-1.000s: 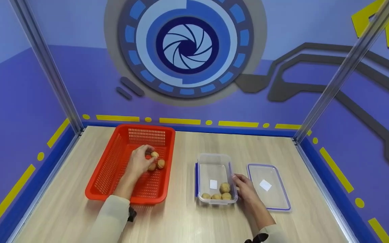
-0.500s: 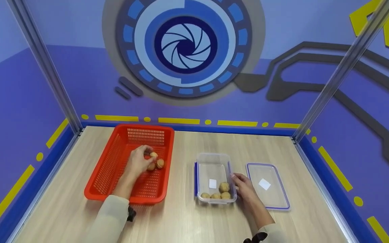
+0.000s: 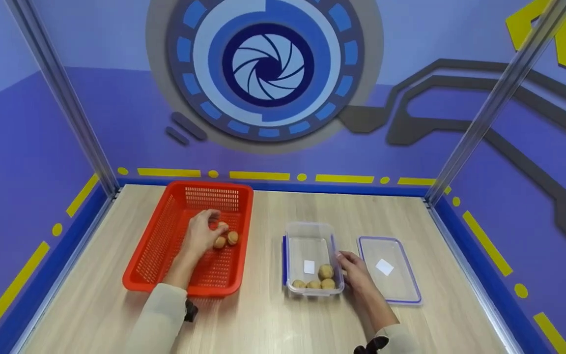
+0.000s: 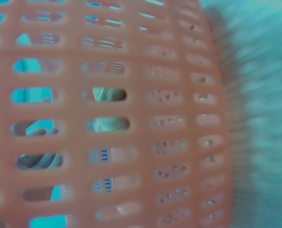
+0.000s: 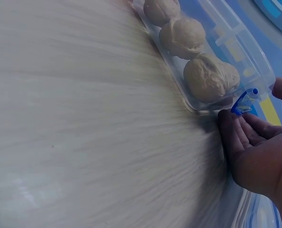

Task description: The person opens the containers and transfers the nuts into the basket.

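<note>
Both hands at work over walnuts — one in the red basket, one at the clear box.
From where I stand, reading twelve as the far wall, the left hand [image 3: 201,237] reaches into the basket [image 3: 212,185], its thumb and fingers pinching a walnut [image 3: 222,224] towards the basket's three o'clock; two loose walnuts [image 3: 226,240] lie just beside it, between five and six. The basket sits at nine o'clock from the box [image 3: 307,250], where four walnuts [image 3: 326,271] gather between four and seven. At the box's three o'clock the right hand [image 3: 359,278] touches its side near a blue latch [image 5: 245,100] — fingers loosely extended. Beyond that hand lies the lid [image 3: 397,278].
</note>
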Tool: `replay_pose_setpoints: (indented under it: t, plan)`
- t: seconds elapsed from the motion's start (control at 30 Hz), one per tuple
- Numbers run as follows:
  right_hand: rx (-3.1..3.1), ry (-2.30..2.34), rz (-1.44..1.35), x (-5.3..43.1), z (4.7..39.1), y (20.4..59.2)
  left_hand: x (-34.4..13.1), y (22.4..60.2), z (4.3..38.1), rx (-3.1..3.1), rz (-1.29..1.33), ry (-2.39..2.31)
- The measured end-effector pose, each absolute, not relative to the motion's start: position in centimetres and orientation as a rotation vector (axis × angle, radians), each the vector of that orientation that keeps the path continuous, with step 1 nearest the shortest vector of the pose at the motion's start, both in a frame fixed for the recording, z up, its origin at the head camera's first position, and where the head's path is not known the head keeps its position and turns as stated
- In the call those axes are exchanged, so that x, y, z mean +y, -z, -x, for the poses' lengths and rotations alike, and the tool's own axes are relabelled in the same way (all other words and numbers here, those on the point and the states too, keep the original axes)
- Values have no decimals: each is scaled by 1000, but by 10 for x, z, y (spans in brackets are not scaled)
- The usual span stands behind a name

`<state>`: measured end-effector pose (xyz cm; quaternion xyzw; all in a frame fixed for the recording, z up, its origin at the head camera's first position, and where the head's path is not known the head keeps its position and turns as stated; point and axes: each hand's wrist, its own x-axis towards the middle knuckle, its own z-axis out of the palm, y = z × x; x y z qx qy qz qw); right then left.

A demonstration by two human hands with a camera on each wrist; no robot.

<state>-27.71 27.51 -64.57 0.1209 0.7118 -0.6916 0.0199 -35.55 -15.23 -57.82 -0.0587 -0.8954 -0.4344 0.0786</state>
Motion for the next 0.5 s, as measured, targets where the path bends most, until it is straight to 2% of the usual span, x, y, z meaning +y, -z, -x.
replay_pose_setpoints:
  t: [0.23,0.5]
  plan:
    - [2218,2129,-387,276,279,650,-141,563,350,-2581,311,1256]
    - [2210,2133,-384,277,278,647,-104,535,331,-2533,466,1197]
